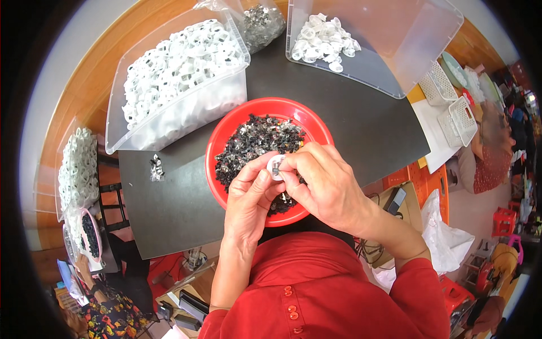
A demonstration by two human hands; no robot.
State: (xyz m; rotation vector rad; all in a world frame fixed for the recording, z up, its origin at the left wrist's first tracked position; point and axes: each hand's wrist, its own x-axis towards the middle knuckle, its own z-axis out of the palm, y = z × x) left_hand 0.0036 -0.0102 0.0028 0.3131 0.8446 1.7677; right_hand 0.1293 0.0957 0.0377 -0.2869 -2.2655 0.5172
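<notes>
You had far more left than done: the left bin (pixel 175 85) sat heaped with white rings, the right bin (pixel 389 51) held only a small pile. Both hands met over the red bowl (pixel 226 135) of dark clips. Your left hand (pixel 248 198) and right hand (pixel 330 186) pinched one white ring (pixel 276 167) between fingertips, wrists bent inward.

A dark grey table (pixel 350 113) carries everything here. At its near middle sits a red bowl (pixel 226 135) heaped with small black and silver clips. Behind it to the left stands a clear plastic bin (pixel 169 121) filled with white rings; behind to the right, a second clear bin (pixel 395 34) holds only a few. A small cluster of metal clips (pixel 156 168) lies loose on the left side.
</notes>
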